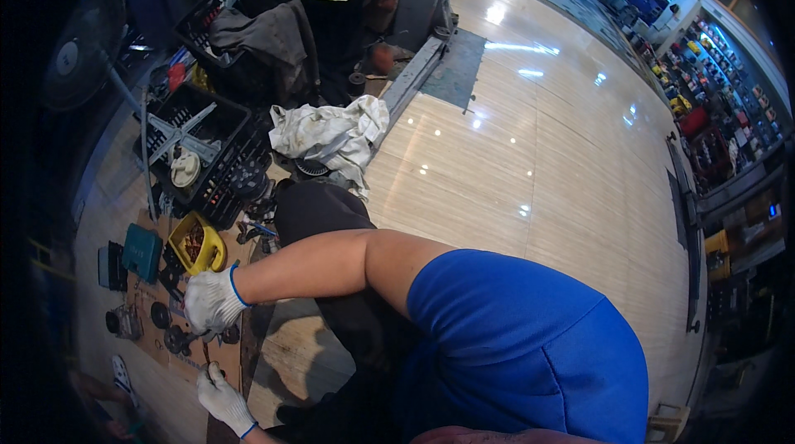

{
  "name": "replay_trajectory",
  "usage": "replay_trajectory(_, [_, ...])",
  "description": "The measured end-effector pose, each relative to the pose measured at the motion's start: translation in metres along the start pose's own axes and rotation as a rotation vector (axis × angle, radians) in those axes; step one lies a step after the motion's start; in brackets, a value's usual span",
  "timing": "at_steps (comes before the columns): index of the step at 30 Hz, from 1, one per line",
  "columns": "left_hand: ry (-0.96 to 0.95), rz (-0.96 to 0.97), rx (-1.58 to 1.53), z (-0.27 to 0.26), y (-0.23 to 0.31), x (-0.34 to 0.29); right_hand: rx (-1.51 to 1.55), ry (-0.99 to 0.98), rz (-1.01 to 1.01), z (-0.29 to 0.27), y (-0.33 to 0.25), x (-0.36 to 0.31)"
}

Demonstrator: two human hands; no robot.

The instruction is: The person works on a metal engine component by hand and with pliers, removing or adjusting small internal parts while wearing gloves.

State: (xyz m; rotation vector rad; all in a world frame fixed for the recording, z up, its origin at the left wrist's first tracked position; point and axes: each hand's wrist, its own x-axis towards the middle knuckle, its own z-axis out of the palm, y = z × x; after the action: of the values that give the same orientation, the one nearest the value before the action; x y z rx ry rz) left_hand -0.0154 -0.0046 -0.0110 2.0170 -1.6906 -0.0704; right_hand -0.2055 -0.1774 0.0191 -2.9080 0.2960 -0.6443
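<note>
My right hand point(214, 301), in a white knit glove with blue trim, reaches over the cardboard point(184, 358) with its fingers curled down. Whatever it grips is hidden under the glove. Below it my left hand point(224, 401), gloved the same way, is closed, thumb and fingers together, at the end of a thin reddish-brown piece point(206, 350). That piece points up toward the right hand; its kind is too small to tell. Dark round metal parts point(175, 339) lie beside the right hand, with a black ring point(160, 314) and a cylindrical metal part point(126, 322) farther left.
A yellow cut-open jug point(199, 243) holds small brownish parts. Next to it stands a green case point(142, 252). Black crates point(236, 154) with parts, a white cloth point(331, 133) and a fan point(83, 55) lie beyond. Another person's foot point(122, 378) is at lower left.
</note>
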Motion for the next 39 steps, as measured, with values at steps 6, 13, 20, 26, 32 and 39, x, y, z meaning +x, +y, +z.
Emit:
replay_trajectory(6, [-0.037,-0.059,0.099,-0.004,0.010,0.000,0.127,-0.144,0.167,-0.008,-0.002,-0.002])
replay_trajectory(13, [0.022,0.050,0.212,0.004,-0.007,0.000,0.175,-0.225,0.233,-0.016,-0.006,-0.003])
replay_trajectory(20, [-0.036,-0.048,0.109,0.006,0.017,0.001,0.135,-0.151,0.121,-0.011,0.002,-0.010])
replay_trajectory(26, [0.097,-0.165,0.075,0.006,-0.031,-0.010,-0.007,0.020,-0.030,-0.007,-0.002,0.008])
replay_trajectory(32, [0.571,-0.066,0.069,-0.021,0.023,0.016,-0.039,0.177,0.359,-0.051,0.034,-0.013])
replay_trajectory(39, [0.581,-0.023,-0.164,-0.020,0.029,-0.005,0.304,0.380,0.384,-0.022,-0.009,0.004])
